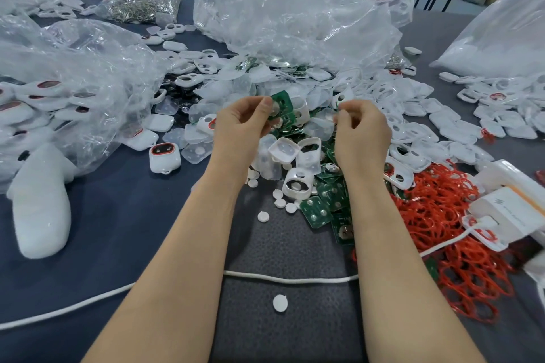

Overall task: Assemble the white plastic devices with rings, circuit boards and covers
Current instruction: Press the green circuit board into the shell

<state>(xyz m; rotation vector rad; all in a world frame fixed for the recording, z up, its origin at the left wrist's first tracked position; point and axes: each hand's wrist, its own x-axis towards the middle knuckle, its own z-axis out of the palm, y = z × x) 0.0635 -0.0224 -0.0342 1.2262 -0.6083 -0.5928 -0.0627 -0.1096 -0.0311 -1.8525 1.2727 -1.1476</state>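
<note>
My left hand (241,124) pinches a green circuit board (281,103) with round metal contacts, held up above the heap of parts. My right hand (361,130) has its fingers curled and pinches a small pale piece (339,106) at its fingertips; what the piece is I cannot tell. Below both hands lie white plastic housings (298,186), clear covers (318,128), more green boards (320,211) and small white discs (263,216). A pile of red rings (442,215) spreads to the right. An assembled white device with a red ring (164,158) lies to the left.
Crumpled clear plastic bags (295,18) rise behind and to the left. A bag of metal parts (141,3) sits far back left. White boxes (510,209) stand at the right edge. A white cord (289,278) crosses the dark blue tabletop (124,215) under my forearms.
</note>
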